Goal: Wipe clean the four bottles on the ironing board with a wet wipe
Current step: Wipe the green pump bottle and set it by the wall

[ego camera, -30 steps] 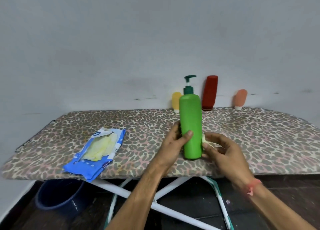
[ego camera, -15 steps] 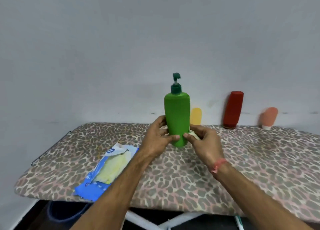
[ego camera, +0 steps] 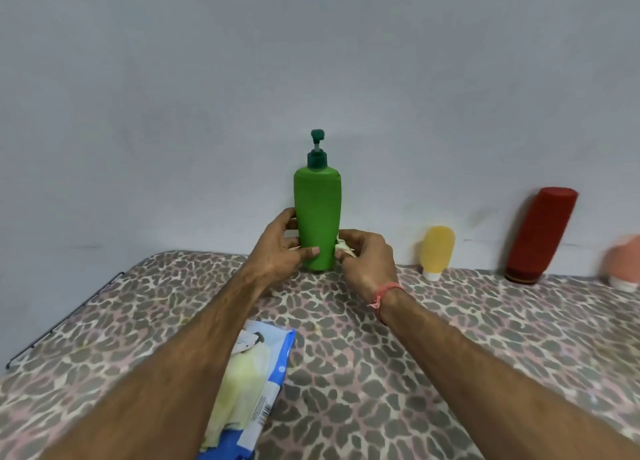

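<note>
- Green bottle (ego camera: 317,217) upright at the far edge of the ironing board (ego camera: 450,338); left hand (ego camera: 280,248) grips it.
- Right hand (ego camera: 367,258) pinches a wipe (ego camera: 341,250) against its base.
- Leopard-print cover, grey wall (ego camera: 311,61).
- Open pack (ego camera: 252,383) holds yellowish wipes.

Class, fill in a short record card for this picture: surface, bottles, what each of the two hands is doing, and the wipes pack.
surface: ironing board with a leopard-print cover, against a grey wall
green pump bottle: upright at the far edge
left hand: grips the green bottle's lower part
right hand: holds a crumpled wet wipe against the bottle's side
other bottles: yellow tube, red bottle, peach tube, leaning on the wall, cap down
wipes pack: blue, open, lying near the left forearm
</note>
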